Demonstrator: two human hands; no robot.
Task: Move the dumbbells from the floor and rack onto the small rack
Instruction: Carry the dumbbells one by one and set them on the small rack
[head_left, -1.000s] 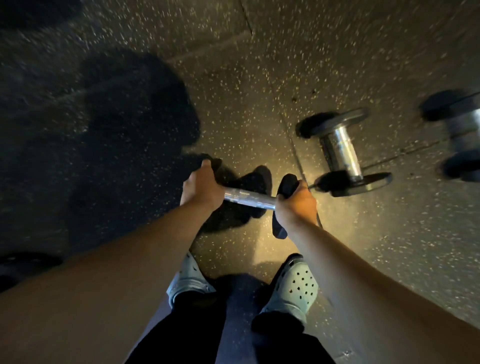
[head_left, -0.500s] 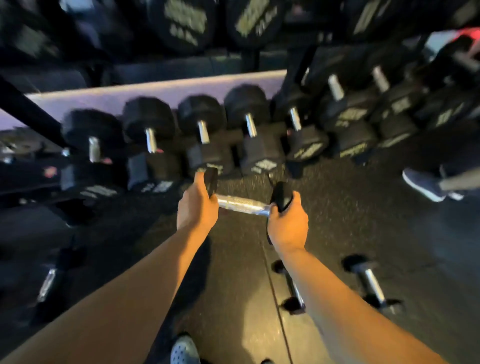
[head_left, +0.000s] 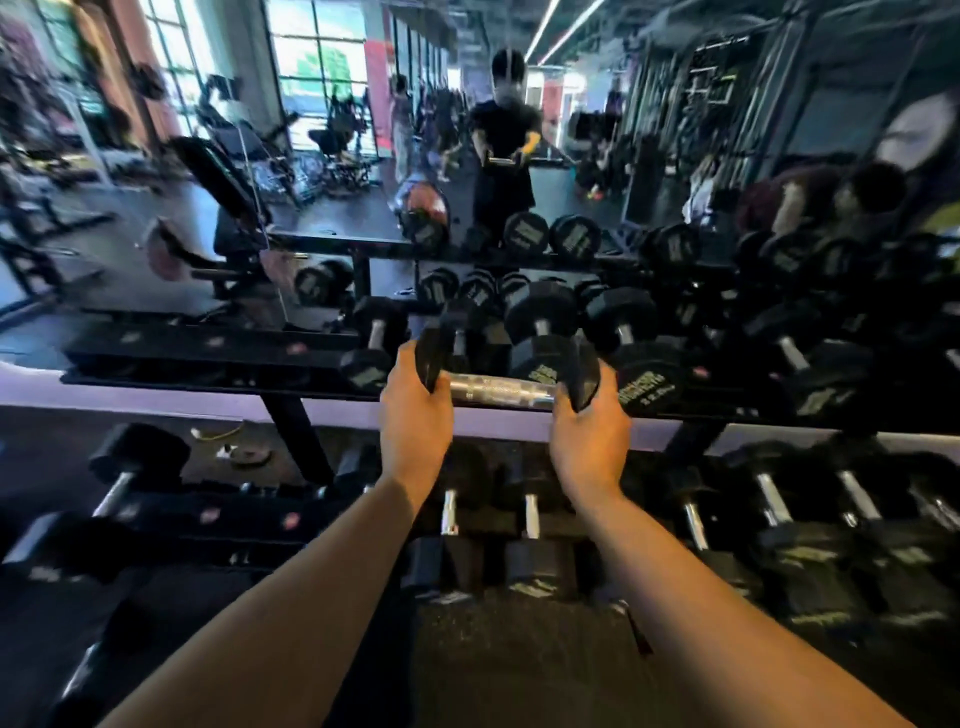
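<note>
Single head-worn wide-angle view, facing forward and slightly down over both outstretched forearms. Close to the dumbbell rack (head_left: 519, 410), whose two tiers fill the middle and lower frame; mirror (head_left: 363, 130) behind. Edges blurred.

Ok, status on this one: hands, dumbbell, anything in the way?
Left hand and right hand each gripping one end plate. Chrome-handled dumbbell held level at the upper shelf. Racked hex dumbbells crowd directly behind it.
</note>
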